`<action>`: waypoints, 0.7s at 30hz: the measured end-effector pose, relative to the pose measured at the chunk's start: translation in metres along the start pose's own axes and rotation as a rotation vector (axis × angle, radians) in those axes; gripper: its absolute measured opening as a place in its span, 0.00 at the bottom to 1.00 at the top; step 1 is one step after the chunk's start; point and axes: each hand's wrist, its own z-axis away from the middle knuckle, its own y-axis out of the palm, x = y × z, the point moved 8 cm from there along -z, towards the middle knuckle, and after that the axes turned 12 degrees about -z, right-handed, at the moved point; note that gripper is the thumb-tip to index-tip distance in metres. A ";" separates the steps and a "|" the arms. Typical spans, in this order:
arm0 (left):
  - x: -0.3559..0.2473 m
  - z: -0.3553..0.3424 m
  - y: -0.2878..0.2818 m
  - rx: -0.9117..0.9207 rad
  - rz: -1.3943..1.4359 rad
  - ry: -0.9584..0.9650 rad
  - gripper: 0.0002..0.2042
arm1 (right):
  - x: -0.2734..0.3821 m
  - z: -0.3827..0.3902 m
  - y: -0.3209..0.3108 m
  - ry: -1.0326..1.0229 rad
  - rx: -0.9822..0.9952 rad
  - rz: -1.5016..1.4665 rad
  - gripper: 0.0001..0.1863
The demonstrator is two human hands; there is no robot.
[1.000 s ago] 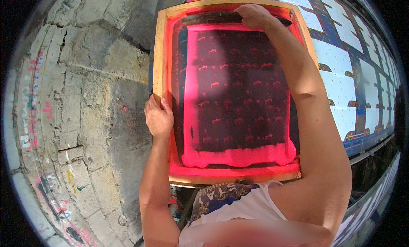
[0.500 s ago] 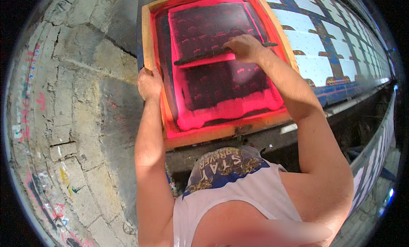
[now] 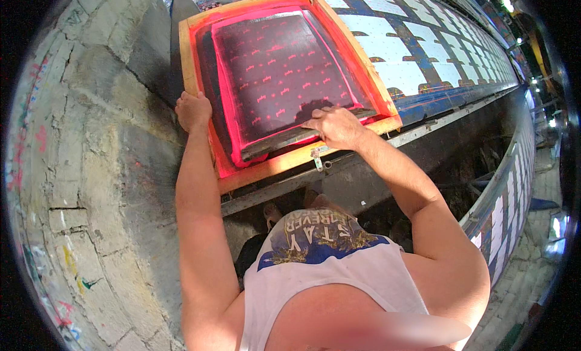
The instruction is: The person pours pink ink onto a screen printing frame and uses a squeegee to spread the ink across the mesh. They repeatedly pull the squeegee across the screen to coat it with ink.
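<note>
Finding the dark squeegee (image 3: 272,143) drawn down from mid-mesh half a second ago, now lying at the near end of the pink-inked screen (image 3: 266,66), just inside the near rail. Running its long axis crosswise, roughly parallel to that rail. Clamping it with the right hand (image 3: 338,127), right of its middle, leaving the longer stretch reaching leftward. Gripping the wooden frame (image 3: 189,54) by its left rail with the left hand (image 3: 193,112), apart from the squeegee. Seeing white sheets (image 3: 387,45) lying beyond the frame's right side.
</note>
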 end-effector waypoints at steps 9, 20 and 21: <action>-0.003 0.011 -0.015 0.070 -0.070 -0.111 0.29 | 0.004 0.044 0.012 -0.128 -0.140 -0.201 0.30; -0.002 -0.002 -0.006 0.060 -0.239 -0.135 0.32 | -0.205 0.114 -0.068 0.210 -0.608 -0.218 0.30; 0.003 -0.005 -0.001 0.052 -0.259 -0.151 0.32 | -0.222 0.116 -0.070 0.287 -0.633 -0.113 0.33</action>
